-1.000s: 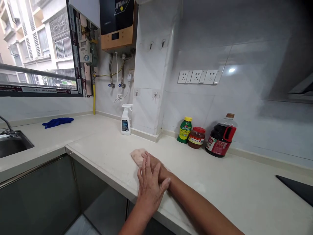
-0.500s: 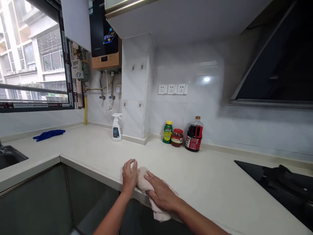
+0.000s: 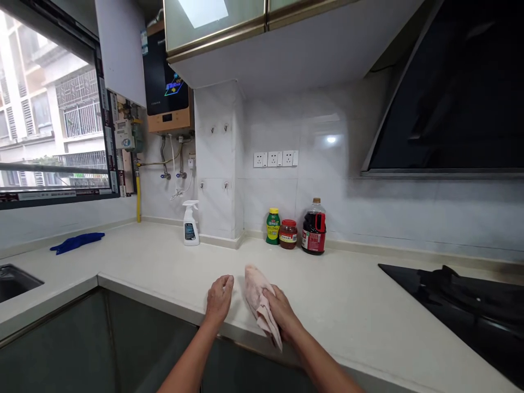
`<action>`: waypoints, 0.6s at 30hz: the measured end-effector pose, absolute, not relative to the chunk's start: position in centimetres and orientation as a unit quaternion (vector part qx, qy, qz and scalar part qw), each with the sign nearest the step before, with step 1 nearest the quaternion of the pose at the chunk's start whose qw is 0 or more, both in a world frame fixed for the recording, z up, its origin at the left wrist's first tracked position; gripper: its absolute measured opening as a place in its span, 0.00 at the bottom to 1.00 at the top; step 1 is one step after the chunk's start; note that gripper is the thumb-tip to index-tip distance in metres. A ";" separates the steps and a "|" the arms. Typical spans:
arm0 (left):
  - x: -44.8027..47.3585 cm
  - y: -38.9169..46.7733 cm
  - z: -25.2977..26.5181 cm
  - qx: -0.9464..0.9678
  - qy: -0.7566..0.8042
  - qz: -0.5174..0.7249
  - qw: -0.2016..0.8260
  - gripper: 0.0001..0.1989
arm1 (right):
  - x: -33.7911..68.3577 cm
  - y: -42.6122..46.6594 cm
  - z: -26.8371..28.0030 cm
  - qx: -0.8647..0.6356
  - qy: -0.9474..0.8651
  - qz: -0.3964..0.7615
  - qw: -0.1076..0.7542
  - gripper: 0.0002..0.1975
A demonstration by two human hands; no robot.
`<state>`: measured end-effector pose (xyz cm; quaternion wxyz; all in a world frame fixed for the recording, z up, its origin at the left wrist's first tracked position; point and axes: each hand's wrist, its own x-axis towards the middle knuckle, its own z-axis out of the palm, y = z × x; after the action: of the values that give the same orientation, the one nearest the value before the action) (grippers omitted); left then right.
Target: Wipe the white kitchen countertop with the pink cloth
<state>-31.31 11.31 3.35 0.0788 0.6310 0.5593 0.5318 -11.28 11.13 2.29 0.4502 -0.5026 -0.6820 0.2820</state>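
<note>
My right hand point(image 3: 282, 312) grips a pale pink cloth point(image 3: 256, 289), folded and raised on edge, with its lower end hanging by the counter's front edge. The thumb lies over the cloth, and the other fingers are mostly hidden behind it. To the left, apart from the cloth, is my left hand point(image 3: 219, 299) over the front of the white countertop point(image 3: 164, 267). Its fingers are curled in together and nothing shows in them.
A white spray bottle point(image 3: 190, 224) stands by the wall pillar. Against the back wall are a green bottle point(image 3: 272, 226), a red-lidded jar point(image 3: 288, 234) and a large dark sauce bottle point(image 3: 314, 229). Blue gloves point(image 3: 77, 243) lie near the sink point(image 3: 18, 281); a black stove point(image 3: 462, 300) is right.
The cloth was pressed on the counter's front edge under my right hand; now it is lifted and turned upright in that hand. My left hand's fingers have curled in. The view has tilted upward.
</note>
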 end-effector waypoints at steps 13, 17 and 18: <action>-30.4 10.2 3.6 0.700 0.568 0.430 0.053 0.18 | 2.1 10.3 1.3 -0.634 -0.734 0.065 0.235 0.16; -29.3 10.3 4.4 0.729 0.570 0.377 0.034 0.19 | 4.4 8.6 1.3 -0.635 -0.740 0.037 0.219 0.20; -28.6 10.3 4.8 0.741 0.564 0.362 0.039 0.21 | 5.3 8.2 1.0 -0.636 -0.742 0.028 0.212 0.22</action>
<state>-28.55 10.28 4.78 0.0388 0.7406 0.5645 0.3625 5.29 8.18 1.05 0.2121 -0.6356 -0.7418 0.0277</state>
